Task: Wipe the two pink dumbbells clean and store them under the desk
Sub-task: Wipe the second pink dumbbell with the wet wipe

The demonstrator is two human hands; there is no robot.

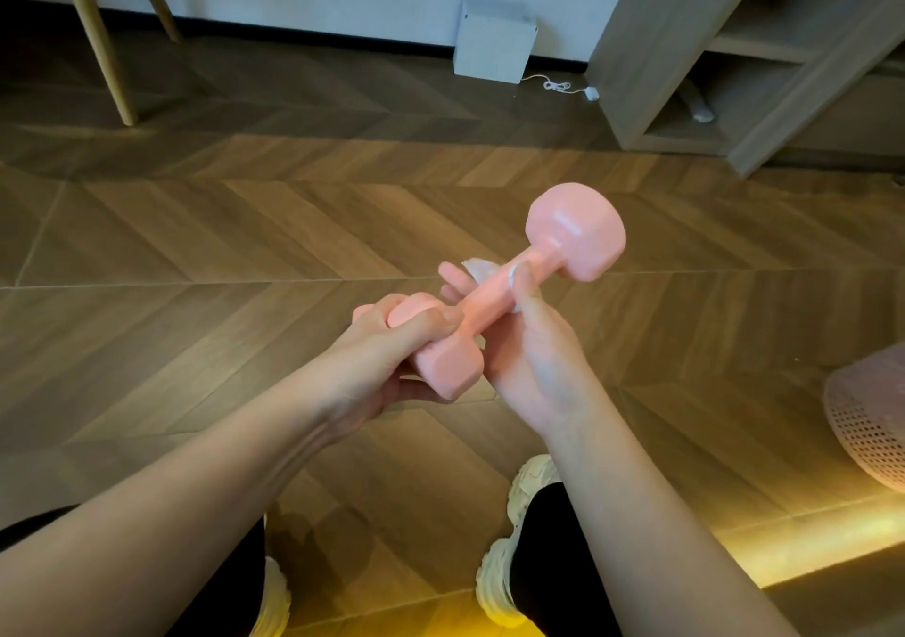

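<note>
One pink dumbbell [575, 232], left hand [387, 357] gripping its near end — right hand [536, 352] pinching a wipe [476, 267] round its bar

Pink dumbbell [489, 294]: glossy, rounded heads, held in mid-air at scene centre. Tilted, handle running near-left to far-right, far-right head raised, near-left head lower. Small white wipe [474, 267] wrapped round handle, toward far head.

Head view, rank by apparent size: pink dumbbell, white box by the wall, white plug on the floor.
1. pink dumbbell, but it is closest to the camera, so its true size versus the box is unsure.
2. white box.
3. white plug, clearly smallest.
</note>
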